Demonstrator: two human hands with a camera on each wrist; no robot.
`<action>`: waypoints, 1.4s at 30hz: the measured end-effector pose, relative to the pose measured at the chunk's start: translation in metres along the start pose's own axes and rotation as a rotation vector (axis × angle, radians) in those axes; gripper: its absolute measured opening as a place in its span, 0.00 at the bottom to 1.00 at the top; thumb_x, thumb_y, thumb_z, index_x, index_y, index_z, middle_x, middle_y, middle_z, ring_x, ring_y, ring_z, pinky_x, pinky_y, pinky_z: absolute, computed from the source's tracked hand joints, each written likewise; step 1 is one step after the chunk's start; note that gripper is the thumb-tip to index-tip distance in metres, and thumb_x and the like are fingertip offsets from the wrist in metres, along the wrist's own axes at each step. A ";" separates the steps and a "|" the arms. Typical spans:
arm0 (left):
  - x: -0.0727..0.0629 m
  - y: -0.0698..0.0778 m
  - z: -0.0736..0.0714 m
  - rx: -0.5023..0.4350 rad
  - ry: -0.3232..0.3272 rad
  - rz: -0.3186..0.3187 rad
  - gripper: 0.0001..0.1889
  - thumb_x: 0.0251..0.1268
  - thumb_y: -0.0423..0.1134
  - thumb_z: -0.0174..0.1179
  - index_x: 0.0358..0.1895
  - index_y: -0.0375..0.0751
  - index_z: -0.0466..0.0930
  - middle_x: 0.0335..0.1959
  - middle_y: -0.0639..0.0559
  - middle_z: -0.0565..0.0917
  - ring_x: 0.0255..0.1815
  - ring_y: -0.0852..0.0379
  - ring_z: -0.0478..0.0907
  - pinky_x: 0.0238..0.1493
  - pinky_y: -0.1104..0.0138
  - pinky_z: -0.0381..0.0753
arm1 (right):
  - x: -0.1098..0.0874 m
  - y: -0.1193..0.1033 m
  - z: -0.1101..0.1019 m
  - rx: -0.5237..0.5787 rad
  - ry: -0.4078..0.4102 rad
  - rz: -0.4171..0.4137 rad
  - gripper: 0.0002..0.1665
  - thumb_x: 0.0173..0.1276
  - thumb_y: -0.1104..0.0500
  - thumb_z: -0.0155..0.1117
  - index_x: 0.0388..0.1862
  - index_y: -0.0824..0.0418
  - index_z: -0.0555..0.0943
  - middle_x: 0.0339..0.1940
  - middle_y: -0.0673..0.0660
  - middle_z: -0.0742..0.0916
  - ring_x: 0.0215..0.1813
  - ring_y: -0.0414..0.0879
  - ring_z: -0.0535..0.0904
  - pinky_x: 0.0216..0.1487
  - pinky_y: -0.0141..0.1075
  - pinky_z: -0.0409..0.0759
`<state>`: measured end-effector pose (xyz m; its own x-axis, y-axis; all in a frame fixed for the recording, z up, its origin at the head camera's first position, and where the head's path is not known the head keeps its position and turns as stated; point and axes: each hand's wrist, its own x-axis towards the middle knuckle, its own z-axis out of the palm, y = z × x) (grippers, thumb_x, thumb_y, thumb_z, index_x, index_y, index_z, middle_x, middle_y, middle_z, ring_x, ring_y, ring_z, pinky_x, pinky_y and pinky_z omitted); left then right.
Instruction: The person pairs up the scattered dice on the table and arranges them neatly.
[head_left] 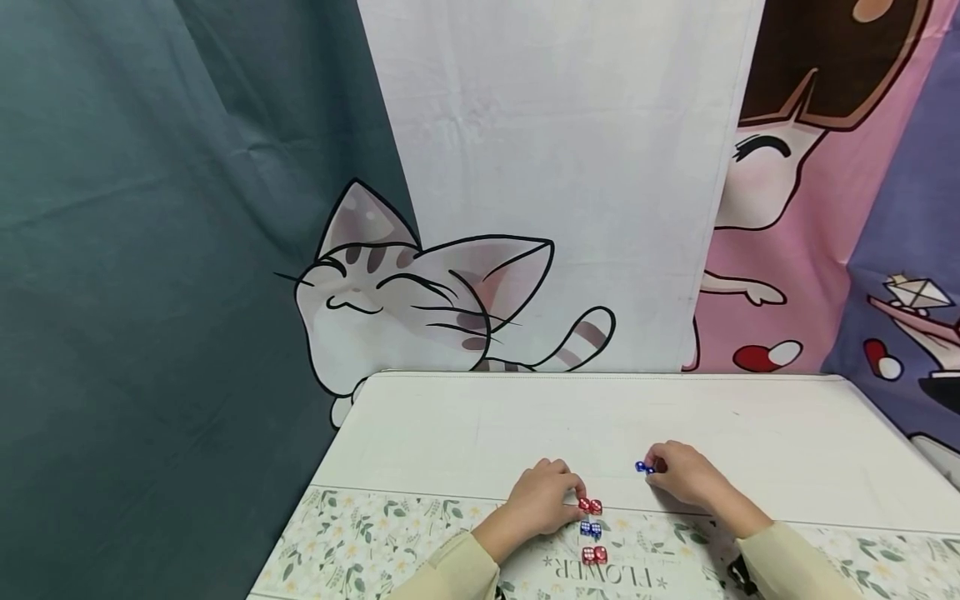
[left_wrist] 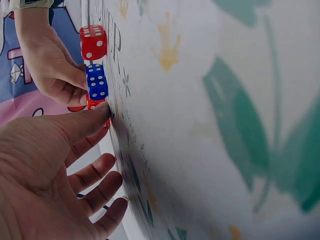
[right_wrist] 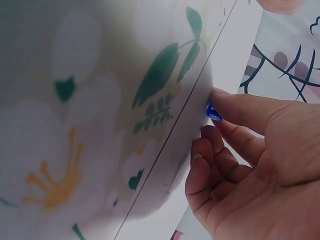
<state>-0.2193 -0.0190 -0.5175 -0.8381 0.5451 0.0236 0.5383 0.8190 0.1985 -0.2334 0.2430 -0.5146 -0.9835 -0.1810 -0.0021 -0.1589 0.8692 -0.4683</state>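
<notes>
Thumb and index finger of my left hand (head_left: 546, 497) pinch the left one of two red dice (head_left: 596, 507) at the far end of a short column. Closer to me lie a pair of blue dice (head_left: 590, 529) and another red pair (head_left: 594, 555), each pair side by side. In the left wrist view, the left thumb partly hides the held red die (left_wrist: 95, 103). Farther right on the white area, my right hand (head_left: 684, 473) pinches a blue die (right_wrist: 214, 112). Just left of it sits a second blue die (head_left: 640, 467).
A mat with a white far part (head_left: 480, 433) and a floral near part (head_left: 375, 533) covers the table. Printed lettering runs beside the nearest dice. Behind the table's far edge hangs a cartoon curtain (head_left: 570, 167).
</notes>
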 end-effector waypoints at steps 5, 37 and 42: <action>0.000 0.001 -0.001 0.003 -0.001 0.000 0.10 0.59 0.58 0.71 0.40 0.65 0.85 0.40 0.67 0.78 0.38 0.66 0.68 0.39 0.69 0.70 | -0.002 -0.003 0.001 0.014 -0.011 0.000 0.08 0.60 0.65 0.73 0.33 0.60 0.80 0.28 0.51 0.77 0.34 0.46 0.70 0.38 0.43 0.69; -0.001 0.002 -0.007 -0.010 -0.011 0.013 0.09 0.59 0.57 0.72 0.39 0.64 0.85 0.39 0.66 0.77 0.38 0.66 0.68 0.39 0.69 0.70 | -0.016 -0.034 0.017 0.103 -0.052 0.001 0.08 0.59 0.67 0.72 0.32 0.57 0.81 0.27 0.49 0.79 0.32 0.44 0.71 0.38 0.41 0.71; -0.001 0.001 -0.009 -0.026 -0.022 0.024 0.10 0.58 0.56 0.72 0.40 0.63 0.85 0.38 0.66 0.76 0.38 0.66 0.68 0.39 0.69 0.69 | -0.016 -0.040 0.023 0.117 -0.048 -0.002 0.09 0.58 0.66 0.74 0.30 0.55 0.81 0.25 0.48 0.78 0.31 0.43 0.71 0.36 0.38 0.70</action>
<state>-0.2184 -0.0203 -0.5082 -0.8225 0.5687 0.0075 0.5557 0.8008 0.2236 -0.2093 0.2006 -0.5162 -0.9774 -0.2072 -0.0423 -0.1470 0.8094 -0.5685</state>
